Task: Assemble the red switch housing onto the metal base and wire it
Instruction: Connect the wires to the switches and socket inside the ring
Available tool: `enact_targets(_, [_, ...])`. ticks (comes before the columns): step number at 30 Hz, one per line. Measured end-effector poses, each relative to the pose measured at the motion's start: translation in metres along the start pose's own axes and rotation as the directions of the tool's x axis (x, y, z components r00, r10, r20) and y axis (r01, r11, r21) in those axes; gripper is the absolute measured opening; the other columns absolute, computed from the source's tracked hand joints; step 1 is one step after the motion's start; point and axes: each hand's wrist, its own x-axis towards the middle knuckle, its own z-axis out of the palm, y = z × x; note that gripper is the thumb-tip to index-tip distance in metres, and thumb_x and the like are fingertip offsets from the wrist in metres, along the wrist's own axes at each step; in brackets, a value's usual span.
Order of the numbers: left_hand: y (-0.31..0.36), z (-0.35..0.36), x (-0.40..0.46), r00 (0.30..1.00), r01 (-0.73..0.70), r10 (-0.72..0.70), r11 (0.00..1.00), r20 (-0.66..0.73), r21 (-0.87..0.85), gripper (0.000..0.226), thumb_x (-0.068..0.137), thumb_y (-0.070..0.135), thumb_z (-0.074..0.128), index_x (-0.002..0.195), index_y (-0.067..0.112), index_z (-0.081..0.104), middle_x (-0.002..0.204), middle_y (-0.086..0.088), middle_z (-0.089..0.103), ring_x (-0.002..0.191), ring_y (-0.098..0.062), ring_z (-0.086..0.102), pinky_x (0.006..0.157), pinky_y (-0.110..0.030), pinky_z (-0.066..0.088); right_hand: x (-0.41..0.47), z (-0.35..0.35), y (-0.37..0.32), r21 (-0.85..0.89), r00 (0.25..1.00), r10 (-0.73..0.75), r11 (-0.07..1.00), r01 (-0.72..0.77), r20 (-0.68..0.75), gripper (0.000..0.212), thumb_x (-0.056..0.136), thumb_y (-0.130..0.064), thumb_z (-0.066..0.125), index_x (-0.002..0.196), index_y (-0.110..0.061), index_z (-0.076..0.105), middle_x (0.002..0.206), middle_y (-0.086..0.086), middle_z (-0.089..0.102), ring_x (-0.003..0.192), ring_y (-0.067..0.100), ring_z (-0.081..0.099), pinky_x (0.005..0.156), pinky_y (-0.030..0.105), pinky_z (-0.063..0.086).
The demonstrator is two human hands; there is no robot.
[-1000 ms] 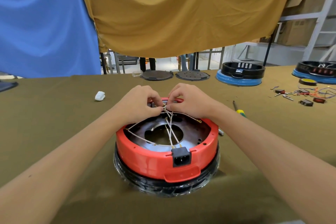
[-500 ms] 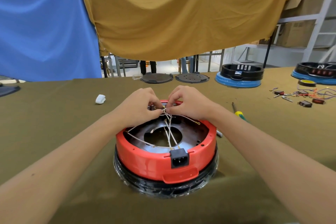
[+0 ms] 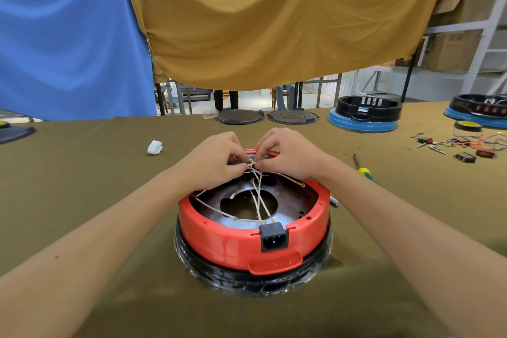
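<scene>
Head view: the red switch housing (image 3: 247,239) sits on the metal base (image 3: 248,202), centre table. The left hand (image 3: 212,160) and right hand (image 3: 288,153) each pinch the white wires (image 3: 258,195) at the far rim. Best to seat each terminal squarely, without tugging the crossed leads.

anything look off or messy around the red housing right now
Nothing looks damaged. The white wires cross loosely over the open middle of the red housing, one ring end lying unattached at its right rim.
</scene>
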Motion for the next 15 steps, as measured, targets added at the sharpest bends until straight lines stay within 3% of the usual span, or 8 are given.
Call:
enact_targets(7, [-0.0025,0.0012,0.0008,1.0,-0.016,0.016,1.0,-0.005,0.005,0.014,0.092,0.023,0.068,0.099,0.02,0.079,0.095,0.003,0.056,0.074,0.003,0.048,0.077,-0.027,0.042,0.0006,-0.0002,0.0002,0.004,1.0,-0.013,1.0,0.013,-0.007,0.003,0.081,-0.022,0.077,0.08,-0.022,0.08,0.099,-0.01,0.066,0.095,-0.002,0.052,0.075,0.003,0.037])
enact_targets(12, [-0.0039,0.0026,0.0012,1.0,-0.009,0.009,1.0,-0.023,0.003,0.014,0.092,0.021,0.068,0.098,0.021,0.08,0.093,0.004,0.055,0.073,0.006,0.047,0.071,-0.022,0.033,-0.0006,0.0007,-0.0006,-0.001,1.0,0.002,1.0,-0.002,-0.006,0.003,0.082,-0.024,0.077,0.08,-0.026,0.079,0.103,-0.007,0.065,0.098,0.004,0.056,0.074,0.007,0.037])
enact_targets(15, [-0.0037,0.002,0.0007,1.0,0.007,-0.008,1.0,-0.024,-0.007,0.012,0.091,0.023,0.069,0.096,0.022,0.08,0.095,0.003,0.058,0.073,0.003,0.049,0.077,-0.029,0.043,-0.0007,0.0007,-0.0011,-0.011,1.0,0.008,1.0,-0.008,0.002,0.003,0.083,-0.026,0.076,0.08,-0.027,0.078,0.105,-0.007,0.064,0.099,0.005,0.056,0.075,0.013,0.038])
